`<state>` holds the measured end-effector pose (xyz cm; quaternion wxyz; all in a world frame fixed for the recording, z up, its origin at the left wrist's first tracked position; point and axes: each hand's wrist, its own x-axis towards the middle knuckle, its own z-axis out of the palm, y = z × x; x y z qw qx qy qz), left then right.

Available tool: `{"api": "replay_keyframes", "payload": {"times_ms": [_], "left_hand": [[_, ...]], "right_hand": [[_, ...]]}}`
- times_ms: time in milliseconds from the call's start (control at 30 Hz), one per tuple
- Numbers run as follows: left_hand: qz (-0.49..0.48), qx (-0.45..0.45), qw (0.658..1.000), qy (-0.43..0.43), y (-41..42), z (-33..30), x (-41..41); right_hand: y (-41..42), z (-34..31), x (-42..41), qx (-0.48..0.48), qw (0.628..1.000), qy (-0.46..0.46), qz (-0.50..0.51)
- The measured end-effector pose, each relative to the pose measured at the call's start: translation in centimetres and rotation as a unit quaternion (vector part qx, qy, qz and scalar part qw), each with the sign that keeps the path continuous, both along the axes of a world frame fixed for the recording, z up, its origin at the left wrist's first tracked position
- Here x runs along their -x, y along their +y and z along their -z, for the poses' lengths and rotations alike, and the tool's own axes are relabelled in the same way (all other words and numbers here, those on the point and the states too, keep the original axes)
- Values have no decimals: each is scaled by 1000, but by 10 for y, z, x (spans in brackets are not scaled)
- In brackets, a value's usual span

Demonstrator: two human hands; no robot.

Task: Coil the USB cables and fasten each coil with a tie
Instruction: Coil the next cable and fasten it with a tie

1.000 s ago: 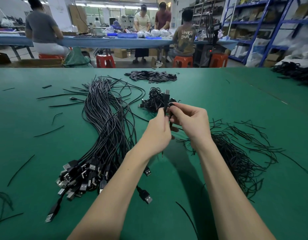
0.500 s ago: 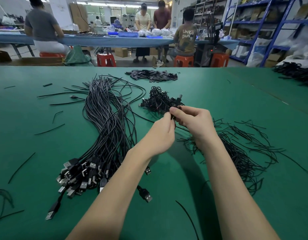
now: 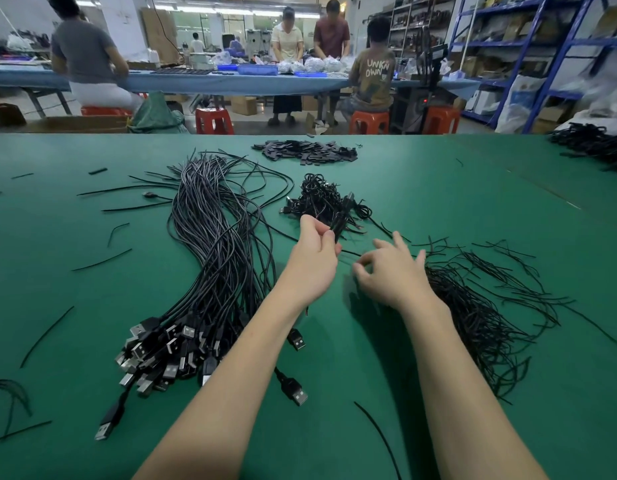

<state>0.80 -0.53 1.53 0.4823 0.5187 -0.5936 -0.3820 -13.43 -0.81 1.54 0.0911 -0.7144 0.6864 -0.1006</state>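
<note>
Black coiled cable [image 3: 340,221] now sits in the left hand [image 3: 314,261] alone, pinched between thumb and fingertips, held just above the near edge of the finished-coil pile [image 3: 321,199]. A second ago both hands were clamped together on it, twisting at the centre of the coil; half a second ago they were low over the pile, still joined. Now the right hand [image 3: 390,271] has let go and moved off to the right, fingers loosely spread, gripping nothing, hovering at the near edge of the loose tie heap [image 3: 473,306].

My read: this coil is tied off and about to be dropped on the pile; I can't see the tie itself, too small and hidden by the fingers. Right hand looks to be going for the next tie.

Remaining stock: big bundle of uncoiled USB cables [image 3: 213,271] lies on the green worktop [image 3: 438,410] left of the left forearm, plug ends fanned toward the near side, wire ends far. Finished pile is small beside that bundle, so the task is early.

Risk: stray ties scattered over the worktop, and the heap is tangled, so picking a single tie may drag others.
</note>
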Motion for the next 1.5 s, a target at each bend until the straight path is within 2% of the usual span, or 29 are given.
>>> {"api": "replay_keyframes", "payload": {"times_ms": [133,200,267,300,333,400,433,467,500,533,600,633,700,833,933,1133,1267,1400,1500], "left_hand": [[17,-9,1000,-13,2,3,0],[21,-8,1000,-14,1,1,-1],[15,11,1000,-6,-1,-5,-3],[9,25,1000,-2,-2,-9,-4],[3,38,999,-2,-3,-13,-6],[-6,53,999,2,-3,-19,-11],[-9,54,998,7,-3,-20,-13],[-10,49,999,9,-4,-19,-14],[-11,41,999,11,-4,-17,-15],[-9,30,999,16,-4,-15,-15],[-4,9,1000,30,-3,-9,-13],[-3,-2,999,33,-3,-7,-13],[-1,-23,999,40,-3,-4,-11],[9,-47,998,42,-2,1,-7],[23,-61,997,39,0,4,-4],[21,-71,996,41,3,5,-3],[23,-81,995,49,4,4,-4],[23,-90,993,74,5,3,-4],[24,-104,990,90,5,2,-5]], "right_hand": [[1,1,-6,5,999,43,-10],[4,-5,-9,28,999,28,-35],[7,-16,-16,34,994,-73,-68],[9,-22,-19,17,984,-159,-80],[10,-27,-22,-18,958,-269,-95],[15,-32,-27,-123,860,-479,-125],[15,-32,-28,-167,817,-537,-129],[15,-32,-28,-191,802,-552,-126],[16,-29,-28,-194,815,-534,-113],[15,-27,-27,-172,854,-482,-97],[10,-23,-19,-78,946,-308,-66],[8,-22,-15,-34,973,-221,-50],[7,-21,-5,-1,994,-111,-6],[8,-19,6,-30,998,-18,53],[7,-16,6,-52,994,-47,82],[7,-12,3,-23,989,-78,123],[6,-18,5,30,980,-161,111],[7,-27,8,133,940,-303,85],[7,-30,10,189,914,-348,94]]}}
